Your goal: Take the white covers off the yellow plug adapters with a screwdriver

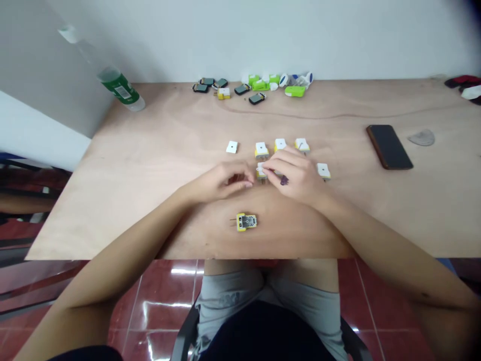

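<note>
My right hand [295, 175] is closed, its fingertips at the white top of a small yellow-and-white plug [260, 174]. A dark purple thing [284, 180] shows against its fingers. Just left of that plug, my left hand [233, 181] has curled fingers, with thumb and fingertip close together; anything between them is too small to make out. Nearer the table edge lies an opened plug [246, 221], its inside facing up and pins pointing left. More white-topped plugs [262, 150] stand in a row behind my right hand, which partly covers some. A loose white cover [232, 147] lies left of them.
Several dark grey pieces [257, 99], a yellow plug [223, 94] and bright green pieces [260, 85] lie along the wall. A plastic bottle [120, 90] stands at the back left. To the right are a phone [390, 147] and a grey flat piece [422, 138].
</note>
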Demonstrator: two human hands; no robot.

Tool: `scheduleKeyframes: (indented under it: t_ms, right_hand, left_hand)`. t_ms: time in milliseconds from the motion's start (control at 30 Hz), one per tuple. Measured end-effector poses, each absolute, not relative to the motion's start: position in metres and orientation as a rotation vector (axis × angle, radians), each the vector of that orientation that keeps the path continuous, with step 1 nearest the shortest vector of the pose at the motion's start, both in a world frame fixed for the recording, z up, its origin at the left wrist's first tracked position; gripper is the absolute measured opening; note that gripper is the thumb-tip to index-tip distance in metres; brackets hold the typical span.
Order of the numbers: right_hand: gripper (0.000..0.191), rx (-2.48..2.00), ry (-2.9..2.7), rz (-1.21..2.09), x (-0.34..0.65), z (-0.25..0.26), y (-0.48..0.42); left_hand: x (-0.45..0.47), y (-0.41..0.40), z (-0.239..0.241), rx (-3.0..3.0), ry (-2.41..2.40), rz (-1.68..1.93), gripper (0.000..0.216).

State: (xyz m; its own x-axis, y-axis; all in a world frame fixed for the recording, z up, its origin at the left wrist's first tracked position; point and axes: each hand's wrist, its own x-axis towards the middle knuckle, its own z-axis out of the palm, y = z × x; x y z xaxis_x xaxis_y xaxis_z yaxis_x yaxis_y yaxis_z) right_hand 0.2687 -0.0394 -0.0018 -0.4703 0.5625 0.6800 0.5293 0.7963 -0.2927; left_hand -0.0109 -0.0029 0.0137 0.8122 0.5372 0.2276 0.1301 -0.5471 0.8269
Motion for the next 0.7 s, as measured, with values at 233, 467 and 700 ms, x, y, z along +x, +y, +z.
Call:
scheduleKeyframes:
  t_ms: [233, 467, 700]
  right_hand:
    - [0.018, -0.796, -2.223, 0.053, 0.2659, -0.0047, -0.0399]
    - [0.018, -0.778, -2.216, 0.082, 0.2629, -0.0061, -0.0405]
    - [0.017, -0.707, -2.193, 0.063, 0.2618, -0.0067, -0.039]
  left_hand:
    - [-0.0079, 0.0007, 0.0056, 2.312, 0.7, 0.856, 0.019]
    - [-0.0027, -0.0036, 0.006, 2.403, 0.643, 0.862, 0.019]
    - [-0.003, -0.0014, 0.0019, 2.419, 0.587, 0.883, 0.016]
